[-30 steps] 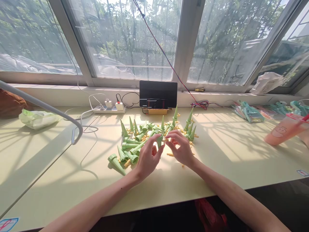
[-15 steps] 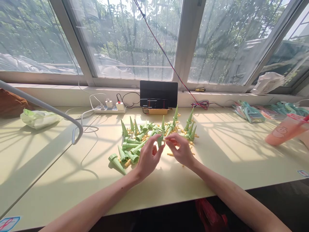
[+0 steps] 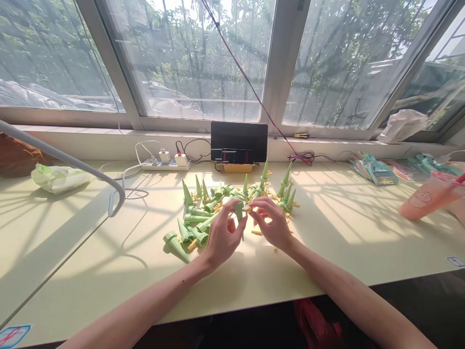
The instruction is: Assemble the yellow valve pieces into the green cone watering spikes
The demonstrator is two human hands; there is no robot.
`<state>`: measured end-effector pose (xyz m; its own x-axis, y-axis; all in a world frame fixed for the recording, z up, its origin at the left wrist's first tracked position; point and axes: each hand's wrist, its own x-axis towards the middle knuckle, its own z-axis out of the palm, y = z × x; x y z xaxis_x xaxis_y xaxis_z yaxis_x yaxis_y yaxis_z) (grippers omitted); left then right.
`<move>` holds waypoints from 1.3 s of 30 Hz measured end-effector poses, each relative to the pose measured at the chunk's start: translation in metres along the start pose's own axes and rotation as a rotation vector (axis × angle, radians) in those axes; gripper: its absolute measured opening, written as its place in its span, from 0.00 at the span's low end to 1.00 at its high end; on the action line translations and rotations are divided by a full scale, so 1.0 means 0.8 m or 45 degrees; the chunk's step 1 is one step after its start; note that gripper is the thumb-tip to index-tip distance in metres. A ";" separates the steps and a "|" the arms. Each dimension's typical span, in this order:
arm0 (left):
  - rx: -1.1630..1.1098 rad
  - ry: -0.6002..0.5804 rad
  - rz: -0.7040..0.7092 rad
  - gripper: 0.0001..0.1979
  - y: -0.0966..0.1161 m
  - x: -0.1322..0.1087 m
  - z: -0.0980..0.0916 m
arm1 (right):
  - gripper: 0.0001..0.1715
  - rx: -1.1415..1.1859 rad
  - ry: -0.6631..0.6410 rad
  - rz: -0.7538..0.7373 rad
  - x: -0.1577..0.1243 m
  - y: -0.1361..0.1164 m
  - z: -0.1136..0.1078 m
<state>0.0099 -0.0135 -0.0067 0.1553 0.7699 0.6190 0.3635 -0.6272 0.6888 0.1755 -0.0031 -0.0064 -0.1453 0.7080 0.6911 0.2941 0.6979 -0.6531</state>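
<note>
My left hand [image 3: 225, 230] is closed round a green plastic cone-shaped spike [image 3: 239, 211], its wide end up and its tip pointing down over the table. Close on its right, my right hand [image 3: 269, 220] pinches a small yellow plastic piece [image 3: 247, 208] against the side of the spike, near the wide end. Whether the piece sits in the spike is too small to tell. Behind and left of my hands lie several more green spikes [image 3: 176, 245], some standing on their wide ends. Loose yellow pieces [image 3: 256, 232] lie beneath my right hand.
A dark tablet [image 3: 239, 135] and a phone lean on a small cardboard box [image 3: 238, 168] at the back. A power strip [image 3: 165, 165] with cables lies to the left, near a grey curved bar [image 3: 72, 160]. A pink drink cup [image 3: 428, 196] stands at right.
The green spike in my left hand has turned, so its tip now shows below the fingers. My right fingers have shifted slightly, and the yellow piece is more visible.
</note>
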 end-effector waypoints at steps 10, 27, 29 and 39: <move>0.006 -0.018 -0.010 0.18 -0.002 -0.001 0.000 | 0.05 -0.046 0.045 0.081 0.001 -0.004 0.001; 0.039 -0.058 0.010 0.18 -0.010 -0.003 0.002 | 0.04 -0.024 0.062 0.120 0.002 -0.004 0.001; 0.038 -0.050 0.027 0.17 -0.010 -0.003 0.003 | 0.04 -0.016 0.062 0.129 0.002 -0.004 0.001; 0.090 -0.058 0.088 0.17 -0.014 -0.002 0.002 | 0.06 0.138 0.037 0.259 0.001 -0.003 0.001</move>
<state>0.0068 -0.0075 -0.0163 0.2234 0.7308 0.6450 0.4144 -0.6701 0.6158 0.1736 -0.0038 -0.0043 -0.0654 0.8329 0.5495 0.2113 0.5498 -0.8082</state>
